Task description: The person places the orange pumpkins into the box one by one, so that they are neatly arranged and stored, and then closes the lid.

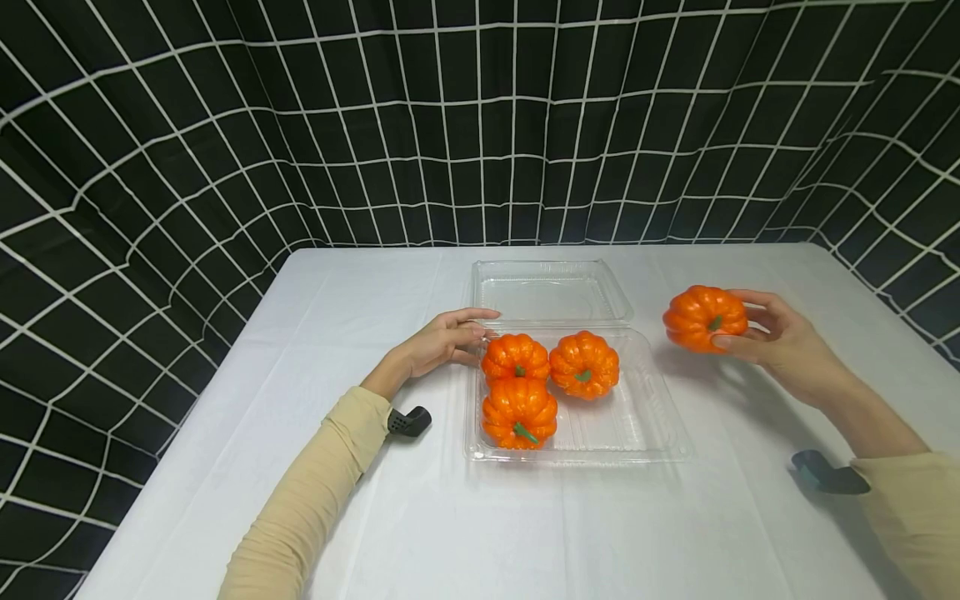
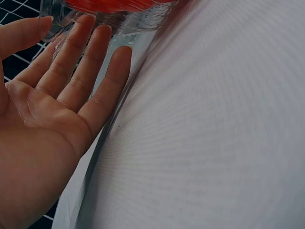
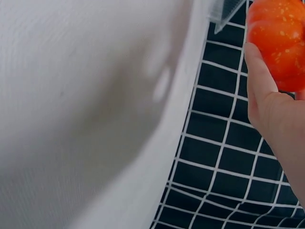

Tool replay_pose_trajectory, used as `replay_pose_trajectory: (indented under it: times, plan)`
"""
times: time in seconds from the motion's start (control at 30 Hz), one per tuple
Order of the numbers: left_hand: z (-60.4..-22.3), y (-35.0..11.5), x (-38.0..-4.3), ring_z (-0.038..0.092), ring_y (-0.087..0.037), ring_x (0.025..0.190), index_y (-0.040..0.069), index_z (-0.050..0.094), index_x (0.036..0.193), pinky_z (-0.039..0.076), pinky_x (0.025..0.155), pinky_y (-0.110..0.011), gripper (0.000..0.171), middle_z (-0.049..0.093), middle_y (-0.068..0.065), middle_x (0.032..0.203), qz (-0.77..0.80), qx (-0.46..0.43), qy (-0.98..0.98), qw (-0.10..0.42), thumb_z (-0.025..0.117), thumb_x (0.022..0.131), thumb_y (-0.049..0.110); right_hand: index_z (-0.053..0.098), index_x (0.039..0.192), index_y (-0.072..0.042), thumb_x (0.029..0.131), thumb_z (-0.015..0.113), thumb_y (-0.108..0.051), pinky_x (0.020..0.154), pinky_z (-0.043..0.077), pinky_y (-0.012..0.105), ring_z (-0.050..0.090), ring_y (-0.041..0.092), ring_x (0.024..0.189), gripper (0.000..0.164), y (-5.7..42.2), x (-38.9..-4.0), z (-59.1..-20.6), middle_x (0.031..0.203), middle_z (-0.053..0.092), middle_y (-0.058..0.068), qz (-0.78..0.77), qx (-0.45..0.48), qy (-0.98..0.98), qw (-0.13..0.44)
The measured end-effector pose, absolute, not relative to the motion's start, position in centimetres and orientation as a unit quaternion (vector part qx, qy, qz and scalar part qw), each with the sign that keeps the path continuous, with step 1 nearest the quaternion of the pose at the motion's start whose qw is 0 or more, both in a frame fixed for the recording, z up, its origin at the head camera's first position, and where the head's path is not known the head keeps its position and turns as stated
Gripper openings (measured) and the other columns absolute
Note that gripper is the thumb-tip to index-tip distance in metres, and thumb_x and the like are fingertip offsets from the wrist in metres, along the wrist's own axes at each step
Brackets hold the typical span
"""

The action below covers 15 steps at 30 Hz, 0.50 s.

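In the head view, my right hand [image 1: 795, 346] holds an orange toy pumpkin [image 1: 701, 317] with a green stem, above the table to the right of a clear plastic clamshell container [image 1: 645, 417]. The right wrist view shows the thumb against the side of that pumpkin [image 3: 279, 43]. Fairly straight fingers of my left hand [image 1: 442, 340] touch the container's left edge near its hinge. From the left wrist, its palm and the fingertips at the clear wall [image 2: 138, 24] show. Three similar pumpkins sit in the base: back left [image 1: 513, 354], front left [image 1: 517, 408] and back middle [image 1: 585, 367].
The container's lid [image 1: 551, 292] lies folded back behind the base. A white cloth covers the table [image 1: 360, 508]. Black curtains with a white grid [image 1: 495, 125] hang around its back and sides. A dark device [image 1: 408, 421] sits at each wrist.
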<state>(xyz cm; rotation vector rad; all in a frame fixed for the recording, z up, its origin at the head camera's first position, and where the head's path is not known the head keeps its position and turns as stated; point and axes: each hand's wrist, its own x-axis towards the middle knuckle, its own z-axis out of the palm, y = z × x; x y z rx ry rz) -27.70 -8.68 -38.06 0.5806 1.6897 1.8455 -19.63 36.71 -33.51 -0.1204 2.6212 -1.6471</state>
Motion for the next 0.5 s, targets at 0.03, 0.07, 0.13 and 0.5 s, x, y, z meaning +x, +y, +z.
replay_pose_trajectory:
  times: [0.03,0.07,0.13,0.5]
  plan:
    - [-38.0,-8.7,-27.7,0.058,-0.023,0.104,-0.005,0.033,0.143,0.052,0.083,-0.038,0.051,0.055,-0.019,0.124,0.689,0.216,0.631,0.282,0.046,0.095,0.002,0.035,0.14,-0.029,0.091,0.066,-0.013,0.076,0.05,0.015,0.053,-0.004,0.098,0.06,36.6,-19.6,-33.5,0.13,0.033,0.002,-0.528,-0.04,0.848,0.02]
    - [-38.0,-8.7,-27.7,0.058,-0.023,0.104,-0.005,0.034,0.143,0.052,0.083,-0.037,0.051,0.055,-0.019,0.124,0.689,0.216,0.631,0.282,0.046,0.094,0.002,0.035,0.141,-0.028,0.09,0.066,-0.013,0.076,0.05,0.015,0.052,-0.004,0.099,0.061,36.4,-19.6,-33.4,0.13,0.033,0.003,-0.527,-0.042,0.848,0.019]
    - [-38.0,-8.7,-27.7,0.058,-0.023,0.104,-0.005,0.034,0.143,0.052,0.083,-0.037,0.051,0.055,-0.019,0.124,0.689,0.217,0.632,0.282,0.046,0.094,0.003,0.035,0.142,-0.025,0.09,0.067,-0.013,0.077,0.05,0.015,0.052,-0.002,0.101,0.063,36.1,-19.5,-33.4,0.131,0.034,0.004,-0.523,-0.044,0.851,0.016]
    - [-38.1,-8.7,-27.7,0.058,-0.022,0.103,-0.005,0.034,0.143,0.052,0.083,-0.037,0.051,0.054,-0.018,0.124,0.686,0.218,0.635,0.281,0.046,0.095,0.003,0.038,0.141,-0.015,0.085,0.073,-0.015,0.078,0.048,0.014,0.048,0.012,0.108,0.066,33.5,-18.7,-32.7,0.132,0.039,0.004,-0.484,-0.07,0.872,-0.002]
